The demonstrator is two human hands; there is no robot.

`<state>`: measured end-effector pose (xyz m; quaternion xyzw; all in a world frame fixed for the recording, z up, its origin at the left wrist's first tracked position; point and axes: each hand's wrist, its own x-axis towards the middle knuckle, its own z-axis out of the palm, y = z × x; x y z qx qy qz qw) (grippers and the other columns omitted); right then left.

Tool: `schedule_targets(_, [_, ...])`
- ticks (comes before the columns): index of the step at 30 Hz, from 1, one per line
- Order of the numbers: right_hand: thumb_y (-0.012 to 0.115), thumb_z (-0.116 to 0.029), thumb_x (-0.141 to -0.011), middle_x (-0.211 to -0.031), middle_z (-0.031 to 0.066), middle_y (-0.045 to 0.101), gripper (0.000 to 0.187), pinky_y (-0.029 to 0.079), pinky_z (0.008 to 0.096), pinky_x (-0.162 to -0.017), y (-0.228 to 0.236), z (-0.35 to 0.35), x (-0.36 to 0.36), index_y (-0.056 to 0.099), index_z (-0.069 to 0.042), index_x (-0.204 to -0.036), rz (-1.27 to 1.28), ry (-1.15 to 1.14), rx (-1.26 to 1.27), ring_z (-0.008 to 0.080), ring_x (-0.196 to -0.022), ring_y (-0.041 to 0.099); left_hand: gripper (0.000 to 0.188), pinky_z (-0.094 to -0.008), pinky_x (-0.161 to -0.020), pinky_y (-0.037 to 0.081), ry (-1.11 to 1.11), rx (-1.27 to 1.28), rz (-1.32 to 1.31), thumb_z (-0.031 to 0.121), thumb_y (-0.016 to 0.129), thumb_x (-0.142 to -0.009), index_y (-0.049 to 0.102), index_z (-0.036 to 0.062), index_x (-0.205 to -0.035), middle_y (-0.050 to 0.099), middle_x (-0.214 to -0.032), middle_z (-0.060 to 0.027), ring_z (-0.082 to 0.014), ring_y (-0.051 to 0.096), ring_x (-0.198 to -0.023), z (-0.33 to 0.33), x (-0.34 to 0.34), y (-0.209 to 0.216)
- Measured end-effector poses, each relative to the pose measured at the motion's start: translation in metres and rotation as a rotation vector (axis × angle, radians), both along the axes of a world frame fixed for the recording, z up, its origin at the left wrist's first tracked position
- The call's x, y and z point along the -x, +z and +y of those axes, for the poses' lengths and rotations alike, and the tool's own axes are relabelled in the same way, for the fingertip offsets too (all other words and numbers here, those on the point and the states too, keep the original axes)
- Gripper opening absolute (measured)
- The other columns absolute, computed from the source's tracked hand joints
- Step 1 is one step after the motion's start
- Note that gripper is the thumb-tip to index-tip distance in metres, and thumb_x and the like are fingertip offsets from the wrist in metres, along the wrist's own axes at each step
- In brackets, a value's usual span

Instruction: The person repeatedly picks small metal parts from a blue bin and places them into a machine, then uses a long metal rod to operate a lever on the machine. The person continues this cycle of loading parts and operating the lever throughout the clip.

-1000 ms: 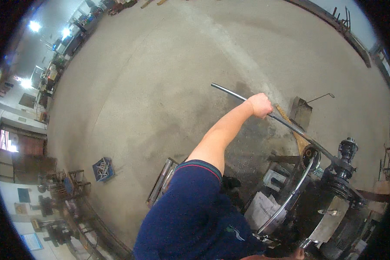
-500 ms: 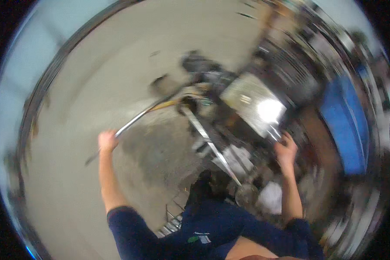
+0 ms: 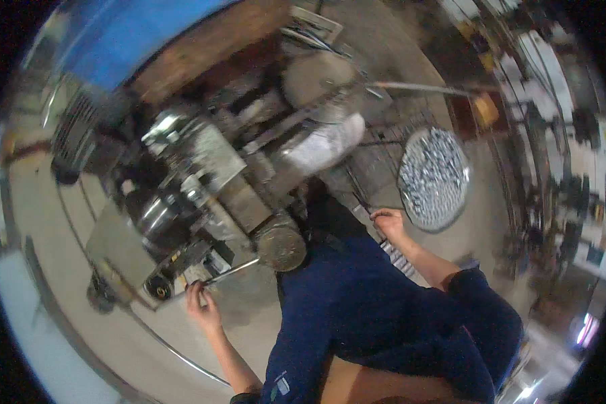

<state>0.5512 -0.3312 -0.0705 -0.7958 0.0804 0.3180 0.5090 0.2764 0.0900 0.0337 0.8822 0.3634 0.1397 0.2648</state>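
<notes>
Beside the machine's lower left side, my left hand (image 3: 203, 308) has its fingertips closed at the end of a slim metal lever (image 3: 232, 271). That lever runs to a round, worn metal disc (image 3: 281, 248) close to my body. To the right of the machine, my right hand (image 3: 393, 225) reaches out with its fingers pinched together. A thin dark piece shows at the fingertips, too small to name. Just below that hand is a row of small shiny metal cylinders (image 3: 398, 259), partly covered by my forearm.
The greasy metal machine (image 3: 239, 195) fills the left and middle. A round tray heaped with shiny small metal parts (image 3: 434, 178) stands at right, by a wire rack (image 3: 390, 145). A long curved rod (image 3: 182, 360) crosses the lower left. Something blue (image 3: 128, 40) lies behind.
The view has swung to the right. My left hand has left the long rod and is at the machine's lever. My right hand has left the machine and is beside the wire rack.
</notes>
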Motion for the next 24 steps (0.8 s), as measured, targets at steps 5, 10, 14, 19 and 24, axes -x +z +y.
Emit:
schedule_targets(5, [0.059, -0.013, -0.065, -0.069, 0.01, 0.061, 0.016, 0.045, 0.0287, -0.055, -0.097, -0.105, 0.056, 0.063, -0.003, -0.078, -0.615, 1.042, 0.56, 0.0218, -0.062, 0.058, 0.019, -0.0307, -0.062, 0.045, -0.015, 0.039, 0.147, 0.009, 0.046, -0.079, 0.06, 0.0, -0.089, 0.061, -0.071, -0.0098, -0.0215, 0.057, -0.064, -0.012, -0.051, -0.036])
schedule_targets(10, [0.063, -0.032, -0.054, -0.089, 0.0113, 0.058, 0.043, 0.039, 0.0403, -0.082, -0.119, -0.102, 0.074, 0.06, -0.008, -0.09, -0.403, 1.126, 0.737, 0.0272, -0.099, 0.049, 0.021, -0.0277, -0.052, 0.043, 0.203, 0.314, 0.173, 0.009, 0.043, -0.078, 0.06, -0.0001, -0.085, 0.06, -0.067, -0.0064, -0.0153, 0.054, -0.057, -0.004, -0.054, -0.052])
schedule_targets(14, [0.064, -0.031, -0.057, -0.087, 0.0137, 0.059, 0.037, 0.042, 0.0415, -0.075, -0.16, -0.106, 0.082, 0.061, -0.01, -0.088, 0.034, 1.337, 0.562, 0.0298, -0.081, 0.056, 0.018, -0.0263, -0.051, 0.041, 0.246, 0.436, 0.241, 0.006, 0.043, -0.078, 0.058, -0.0017, -0.085, 0.059, -0.072, -0.0087, -0.0145, 0.053, -0.06, -0.004, -0.062, -0.045])
schedule_targets(19, [0.056, -0.021, -0.071, -0.068, 0.0111, 0.057, 0.015, 0.045, 0.0362, -0.059, -0.28, -0.136, 0.188, 0.061, -0.008, -0.077, 0.52, -0.217, -0.146, 0.0269, -0.063, 0.056, 0.02, -0.0244, -0.055, 0.039, 0.404, 0.332, 0.305, 0.007, 0.046, -0.08, 0.055, -0.0048, -0.094, 0.055, -0.081, -0.0063, -0.0126, 0.047, -0.065, -0.019, -0.072, -0.039])
schedule_targets(24, [0.047, -0.019, -0.081, -0.072, 0.0073, 0.057, 0.017, 0.045, 0.0351, -0.058, -0.309, -0.125, 0.194, 0.059, -0.007, -0.084, 0.785, -0.642, -0.717, 0.0204, -0.064, 0.054, 0.026, -0.0246, -0.056, 0.038, 0.489, 0.376, 0.27, 0.009, 0.043, -0.082, 0.051, -0.0063, -0.101, 0.054, -0.082, -0.0059, -0.012, 0.045, -0.063, -0.015, -0.065, -0.045])
